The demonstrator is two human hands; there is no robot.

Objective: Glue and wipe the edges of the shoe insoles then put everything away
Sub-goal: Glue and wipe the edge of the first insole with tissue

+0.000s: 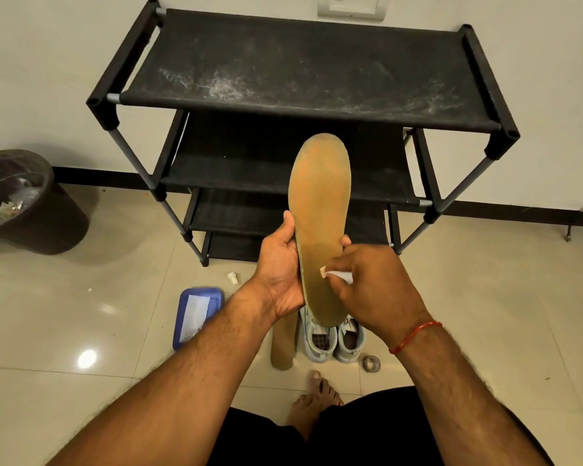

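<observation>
At frame centre the left hand (pixel 280 264) has its grip closed on the lower half of the tan insole (pixel 320 196), held upright; a faint mark at its middle is too blurred to read. The right hand (pixel 374 280) pinches a small white thing (pixel 342 276) against the insole's right side. On the floor below lie shoes (pixel 312 334), a second insole (pixel 282 344), tape (pixel 376 364) and a cap (pixel 233 277).

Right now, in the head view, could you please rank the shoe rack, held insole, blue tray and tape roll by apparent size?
Largest first:
shoe rack
held insole, enlarged by nearness
blue tray
tape roll
</observation>
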